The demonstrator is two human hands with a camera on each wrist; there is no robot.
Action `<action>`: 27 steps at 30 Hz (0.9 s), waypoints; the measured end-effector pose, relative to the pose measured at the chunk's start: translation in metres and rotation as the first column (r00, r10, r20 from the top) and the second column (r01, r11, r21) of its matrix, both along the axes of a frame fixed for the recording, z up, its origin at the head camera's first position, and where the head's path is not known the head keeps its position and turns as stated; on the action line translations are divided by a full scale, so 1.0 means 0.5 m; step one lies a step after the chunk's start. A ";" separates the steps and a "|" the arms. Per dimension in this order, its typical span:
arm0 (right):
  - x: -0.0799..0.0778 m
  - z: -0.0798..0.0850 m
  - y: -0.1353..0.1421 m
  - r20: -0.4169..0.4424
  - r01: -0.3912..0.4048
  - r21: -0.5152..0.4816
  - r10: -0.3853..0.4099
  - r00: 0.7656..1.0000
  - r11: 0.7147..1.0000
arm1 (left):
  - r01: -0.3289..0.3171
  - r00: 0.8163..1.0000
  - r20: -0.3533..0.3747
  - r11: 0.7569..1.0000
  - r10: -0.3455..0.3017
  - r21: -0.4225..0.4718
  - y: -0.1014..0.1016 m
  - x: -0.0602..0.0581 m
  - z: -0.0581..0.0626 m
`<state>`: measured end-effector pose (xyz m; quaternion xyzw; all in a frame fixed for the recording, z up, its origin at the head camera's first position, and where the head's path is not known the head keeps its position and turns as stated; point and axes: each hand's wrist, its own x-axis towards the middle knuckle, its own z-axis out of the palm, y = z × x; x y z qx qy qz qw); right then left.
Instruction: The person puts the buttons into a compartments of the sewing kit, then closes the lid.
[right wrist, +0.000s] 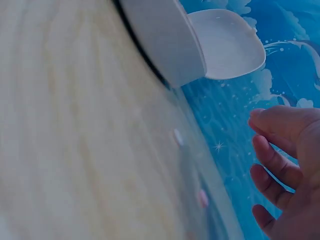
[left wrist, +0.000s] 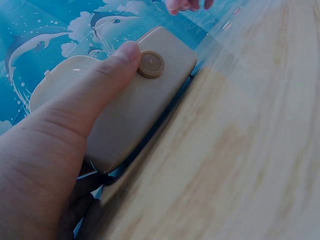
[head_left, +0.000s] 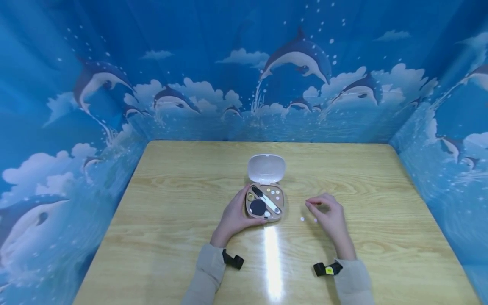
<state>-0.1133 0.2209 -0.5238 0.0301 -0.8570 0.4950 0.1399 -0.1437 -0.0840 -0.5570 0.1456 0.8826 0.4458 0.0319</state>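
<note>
The left hand (head_left: pixel 234 216) is gripping the case (left wrist: pixel 135 110), whose tool (head_left: pixel 266 200) is slanting far-left to near-right, while the right hand (head_left: pixel 331 212), possibly pinching something tiny, though I cannot tell, is hovering right of the case, a white disc (head_left: pixel 302 219) and pink disc (head_left: pixel 315 220) lying nearby, the raised lid (head_left: pixel 267 168) blocking neither.

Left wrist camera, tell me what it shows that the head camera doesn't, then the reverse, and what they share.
Only the left wrist view clearly shows the round knob with a cross mark on the side of the case.

Only the head view shows the inside of the case, including a dark round disc and a dark-and-white tool, plus both sleeves.

Both show the left hand on the case, the raised lid, part of the right hand, the table and the dolphin backdrop.
</note>
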 end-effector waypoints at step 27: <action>0.027 -0.082 0.026 -0.100 -0.177 0.202 0.200 0.975 0.963 | -0.004 1.000 -0.005 1.000 0.004 -0.018 0.000 0.003 -0.003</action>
